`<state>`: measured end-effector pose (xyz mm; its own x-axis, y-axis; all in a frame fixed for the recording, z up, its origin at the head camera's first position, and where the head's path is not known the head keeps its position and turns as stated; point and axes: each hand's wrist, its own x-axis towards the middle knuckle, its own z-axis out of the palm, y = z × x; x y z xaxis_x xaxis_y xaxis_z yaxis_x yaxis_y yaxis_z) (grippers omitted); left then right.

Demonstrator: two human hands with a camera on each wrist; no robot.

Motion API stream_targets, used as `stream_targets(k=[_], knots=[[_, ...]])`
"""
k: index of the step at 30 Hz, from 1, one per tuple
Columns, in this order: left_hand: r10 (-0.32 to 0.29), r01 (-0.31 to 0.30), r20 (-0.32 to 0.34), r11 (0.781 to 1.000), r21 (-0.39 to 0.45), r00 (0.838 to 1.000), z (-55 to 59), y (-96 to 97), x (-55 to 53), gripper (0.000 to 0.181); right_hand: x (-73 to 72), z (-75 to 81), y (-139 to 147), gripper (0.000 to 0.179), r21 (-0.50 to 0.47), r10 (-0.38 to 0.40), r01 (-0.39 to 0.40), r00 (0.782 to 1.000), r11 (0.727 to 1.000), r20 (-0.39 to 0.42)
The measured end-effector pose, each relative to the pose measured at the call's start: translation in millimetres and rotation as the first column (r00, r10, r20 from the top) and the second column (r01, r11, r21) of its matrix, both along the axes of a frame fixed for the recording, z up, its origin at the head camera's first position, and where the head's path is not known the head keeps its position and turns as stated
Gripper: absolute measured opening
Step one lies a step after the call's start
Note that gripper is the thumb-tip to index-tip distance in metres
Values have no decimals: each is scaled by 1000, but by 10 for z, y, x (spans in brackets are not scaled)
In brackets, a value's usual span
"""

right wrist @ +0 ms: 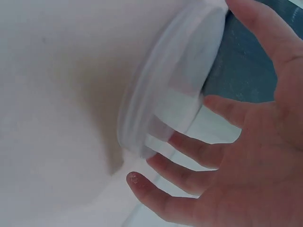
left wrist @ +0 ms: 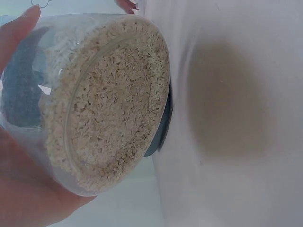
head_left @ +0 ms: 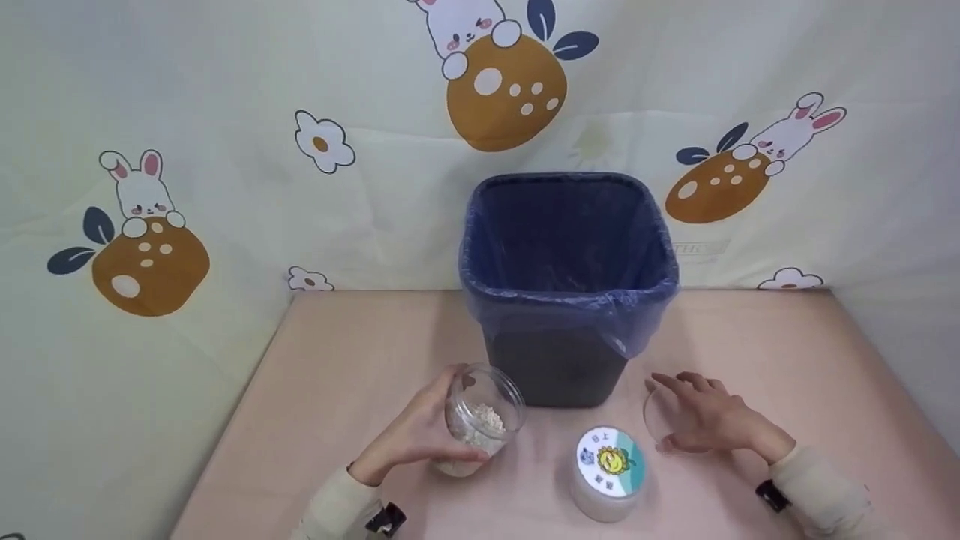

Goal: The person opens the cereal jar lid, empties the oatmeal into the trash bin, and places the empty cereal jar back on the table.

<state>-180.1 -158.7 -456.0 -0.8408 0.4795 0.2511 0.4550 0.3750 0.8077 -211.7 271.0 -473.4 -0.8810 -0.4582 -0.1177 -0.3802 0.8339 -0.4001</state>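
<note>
My left hand (head_left: 427, 427) grips a clear round jar (head_left: 484, 431) around its side, lidless and tilted with its mouth towards the upper right. Pale flaky bits, like oats or wood shavings, cover the inside of its base (left wrist: 113, 99); their exact kind is unclear. To the right, my right hand (head_left: 712, 420) is spread over a clear round lid (head_left: 658, 412). In the right wrist view its fingers (right wrist: 189, 177) are loosely extended, with fingertips at the rim of that lid (right wrist: 156, 85). Whether the lid lies flat on the table cannot be told.
A dark bin (head_left: 555, 367) lined with a blue bag (head_left: 637, 315) stands behind both hands. Between the hands sits a tub (head_left: 604, 506) with a sunflower label on top. Patterned cloth (head_left: 360, 217) hangs behind the pink tabletop (head_left: 337, 352).
</note>
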Motion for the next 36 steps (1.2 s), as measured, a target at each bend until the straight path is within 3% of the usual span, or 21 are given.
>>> stream_targets(k=[7, 13, 17, 22, 27, 30, 36], knots=[[34, -34, 24, 999, 11, 999, 3, -59, 20, 107, -194, 411, 77, 58, -147, 7, -19, 997, 989, -82], [41, -41, 31, 999, 6, 999, 7, -94, 48, 105, -409, 913, 26, 44, -216, -36, -7, 980, 976, -197], [39, -39, 36, 999, -1, 999, -2, -116, 62, 104, -532, 1267, -32, 36, -305, -79, -1, 966, 952, -248], [32, -32, 40, 999, 1, 999, -3, -126, 79, 106, -653, 1652, -128, 38, -394, -158, 64, 965, 917, -211], [37, -37, 32, 999, -7, 999, -13, -135, 94, 106, -731, 1900, -270, 50, -430, -215, 132, 965, 893, -149], [41, -40, 25, 999, -17, 999, -22, -148, 104, 106, -785, 1995, -350, 55, -399, -194, 129, 972, 908, -129], [26, -25, 49, 999, -33, 998, -35, -161, 132, 104, -910, 2114, -415, 54, -174, -81, 51, 981, 983, -174]])
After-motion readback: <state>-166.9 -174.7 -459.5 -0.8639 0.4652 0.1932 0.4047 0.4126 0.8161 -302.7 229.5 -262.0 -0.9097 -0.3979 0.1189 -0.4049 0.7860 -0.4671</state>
